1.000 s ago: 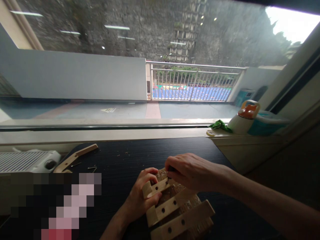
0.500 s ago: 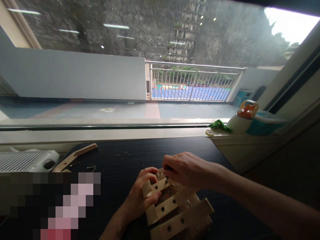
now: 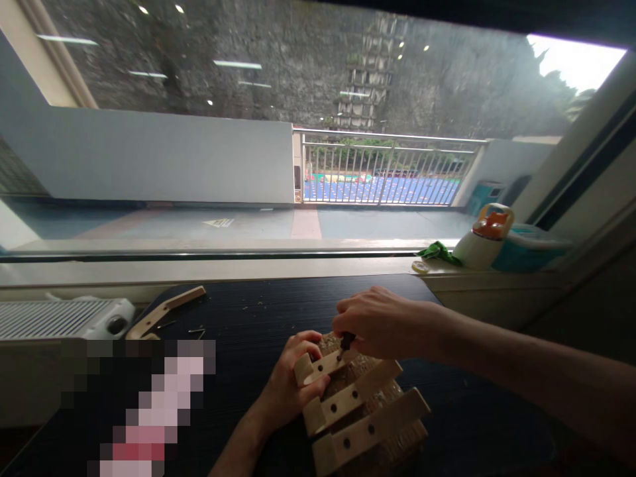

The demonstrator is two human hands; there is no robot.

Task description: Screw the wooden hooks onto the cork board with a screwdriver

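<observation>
A wooden piece of several angled slats (image 3: 371,429) over a textured, glossy brown base (image 3: 405,440) lies on the black table. Dark round holes show in the slats. My left hand (image 3: 291,374) is closed around the end of the farthest slat (image 3: 318,368), thumb on the near side and fingers on the far side. My right hand (image 3: 372,321) grips a screwdriver (image 3: 347,340) with a dark handle, pointing down at a hole in that same slat. Its tip is at the hole; how deep it sits I cannot tell.
A loose angled wooden slat (image 3: 171,308) lies at the table's back left, with several thin metal pieces (image 3: 197,330) near it. A white slatted unit (image 3: 64,318) stands at left. On the sill are a green cloth (image 3: 437,252) and a white jug (image 3: 479,248). A pixelated patch hides the lower left.
The view has shifted slightly. My right hand sits a little higher over the slat, and more of the screwdriver's dark handle shows. My left hand keeps its hold on the slat.
</observation>
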